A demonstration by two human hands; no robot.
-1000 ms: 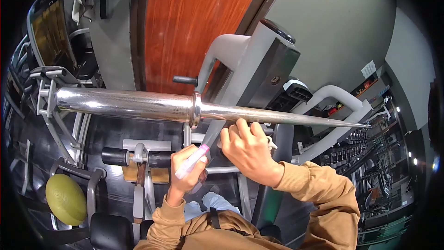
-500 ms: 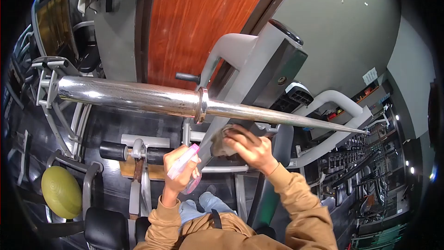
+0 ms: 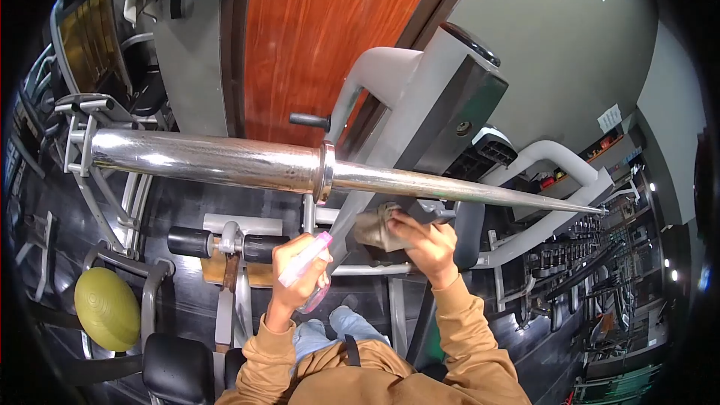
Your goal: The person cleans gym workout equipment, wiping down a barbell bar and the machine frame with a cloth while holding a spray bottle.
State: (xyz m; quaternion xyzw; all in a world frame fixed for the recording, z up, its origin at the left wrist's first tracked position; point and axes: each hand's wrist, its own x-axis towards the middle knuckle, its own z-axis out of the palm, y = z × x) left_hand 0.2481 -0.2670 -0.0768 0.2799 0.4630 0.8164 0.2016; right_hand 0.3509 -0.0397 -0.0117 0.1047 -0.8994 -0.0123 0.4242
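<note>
A pink spray bottle [image 3: 306, 261] is gripped in my left hand [image 3: 291, 274], its pink top tilted up to the right. My right hand [image 3: 429, 246] has its fingers closed on a greyish cloth [image 3: 379, 230], which hangs out to the left of the fingertips. The cloth overlaps the grey frame of the bench in this view. Above both hands a shiny steel barbell [image 3: 217, 161] runs across, its thick sleeve at the left, a collar [image 3: 325, 172] in the middle and the thinner shaft reaching away to the right.
A grey upright post [image 3: 420, 105] with a rack hook stands behind the barbell. At the lower left are a green ball [image 3: 107, 309], black foam rollers [image 3: 190, 241] and a black seat pad [image 3: 178, 367]. Dumbbell racks [image 3: 570, 244] line the right side. A wooden panel [image 3: 322, 37] stands behind.
My right hand has turned and shifted slightly right, and more of the cloth shows now. The left hand keeps hold of the spray bottle. The whole view has shifted a little.
</note>
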